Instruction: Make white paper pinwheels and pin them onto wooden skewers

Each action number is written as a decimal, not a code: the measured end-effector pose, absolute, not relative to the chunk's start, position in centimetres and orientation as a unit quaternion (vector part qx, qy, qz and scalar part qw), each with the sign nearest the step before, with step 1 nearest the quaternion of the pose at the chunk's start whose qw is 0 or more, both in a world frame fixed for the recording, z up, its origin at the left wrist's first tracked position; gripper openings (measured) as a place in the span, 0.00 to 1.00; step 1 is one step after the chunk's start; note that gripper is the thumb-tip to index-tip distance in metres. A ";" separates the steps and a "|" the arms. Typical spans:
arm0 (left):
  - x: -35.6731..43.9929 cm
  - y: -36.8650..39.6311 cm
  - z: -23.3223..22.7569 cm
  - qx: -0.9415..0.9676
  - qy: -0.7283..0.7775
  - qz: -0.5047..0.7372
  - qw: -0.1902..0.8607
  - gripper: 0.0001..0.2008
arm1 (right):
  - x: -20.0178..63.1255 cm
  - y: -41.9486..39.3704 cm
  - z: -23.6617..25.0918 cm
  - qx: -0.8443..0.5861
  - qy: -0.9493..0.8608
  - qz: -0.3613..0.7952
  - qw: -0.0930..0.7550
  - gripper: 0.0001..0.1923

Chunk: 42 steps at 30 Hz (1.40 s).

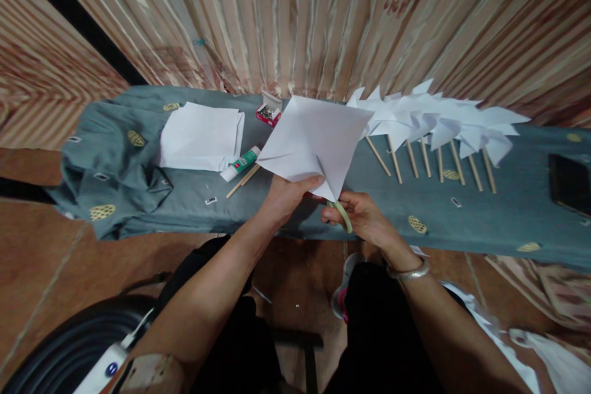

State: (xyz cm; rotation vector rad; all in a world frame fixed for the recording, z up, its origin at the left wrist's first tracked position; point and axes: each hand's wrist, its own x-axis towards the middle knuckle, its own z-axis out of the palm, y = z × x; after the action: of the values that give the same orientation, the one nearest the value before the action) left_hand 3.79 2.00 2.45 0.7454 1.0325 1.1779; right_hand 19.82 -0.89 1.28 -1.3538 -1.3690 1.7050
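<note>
A square sheet of white paper (323, 129) is held corner-down over the near half of the cloth-covered table. My left hand (293, 194) pinches its lower left edge, thumb on top. My right hand (357, 215) grips a pair of scissors (342, 215) by the pale green handles. One blade shows along a slit that runs up from the paper's lower corner; the other blade is hidden beneath. Left of the sheet lie a green and white glue stick (242, 163) and thin wooden sticks (244, 181), partly covered by the paper.
A stack of white paper squares (201, 135) lies on the left. Behind the held sheet is an open red box (269, 109) of small metal pieces. Several paper pinwheels (434, 117) on sticks overlap at the right. A dark phone (569, 181) rests near the right end. A curtain (300, 24) hangs behind.
</note>
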 end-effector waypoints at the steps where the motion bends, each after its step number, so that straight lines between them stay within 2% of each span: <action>1: 3.8 2.0 2.4 0.328 0.456 0.518 0.645 0.21 | 19.8 -0.9 1.3 -0.507 -0.509 0.638 0.279 0.24; 8: 3.8 2.0 2.2 0.343 0.469 0.518 0.628 0.17 | 19.7 -0.7 1.2 -0.511 -0.501 0.636 0.288 0.22; 21: 3.8 2.1 2.3 0.336 0.458 0.524 0.635 0.18 | 19.6 -0.7 0.6 -0.505 -0.488 0.643 0.304 0.21; 29: 3.5 2.0 2.3 0.343 0.459 0.514 0.638 0.15 | 19.0 -0.6 1.1 -0.510 -0.475 0.648 0.307 0.24; 36: 2.5 2.0 2.3 0.346 0.473 0.515 0.626 0.16 | 19.0 -1.2 1.8 -0.502 -0.490 0.661 0.266 0.28; 42: 0.9 2.4 2.7 0.334 0.491 0.538 0.598 0.18 | 21.2 -2.3 3.3 -0.464 -0.513 0.700 0.178 0.26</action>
State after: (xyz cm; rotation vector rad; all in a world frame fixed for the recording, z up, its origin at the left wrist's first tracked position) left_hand 0.90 2.40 2.74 0.7737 1.1383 1.2492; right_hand 21.23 -2.26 3.28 -1.3124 -1.4522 1.9796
